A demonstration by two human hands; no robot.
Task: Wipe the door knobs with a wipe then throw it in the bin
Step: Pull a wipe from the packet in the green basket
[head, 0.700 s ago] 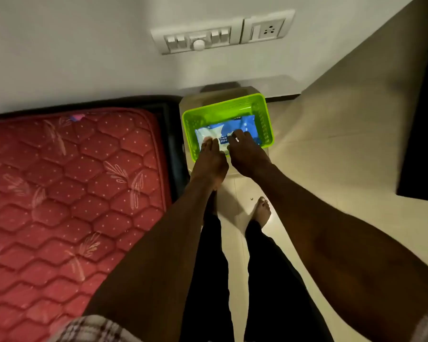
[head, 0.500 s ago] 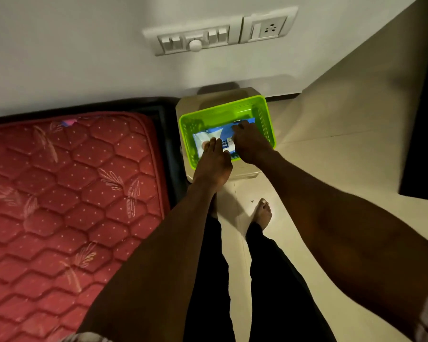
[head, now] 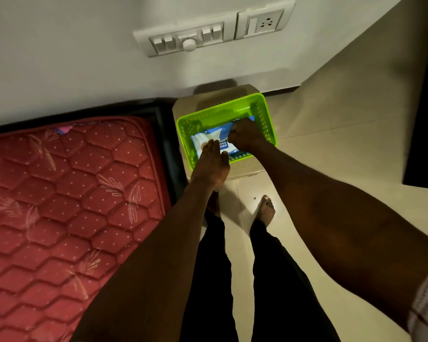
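Note:
A blue and white pack of wipes (head: pixel 209 137) lies flat inside a bright green plastic basket (head: pixel 266 119) that stands on a low beige stool. My left hand (head: pixel 211 164) lies with straight fingers on the pack's near left part and presses it down. My right hand (head: pixel 247 137) is curled over the pack's right half, its fingertips pinching at the top of the pack near the middle. What the fingertips hold is hidden under the hand. No door knob and no bin are in view.
A red quilted mattress (head: pixel 64 193) on a dark frame fills the left. A white wall with a switch panel (head: pixel 188 40) and a socket (head: pixel 266 22) is behind the stool (head: pixel 183 112). Beige floor tiles (head: pixel 331 132) spread to the right, with a dark edge at far right. My bare feet stand below the stool.
My right hand has moved further onto the pack and curled its fingers at the pack's top. My left hand has slid forward and now lies flat on the pack.

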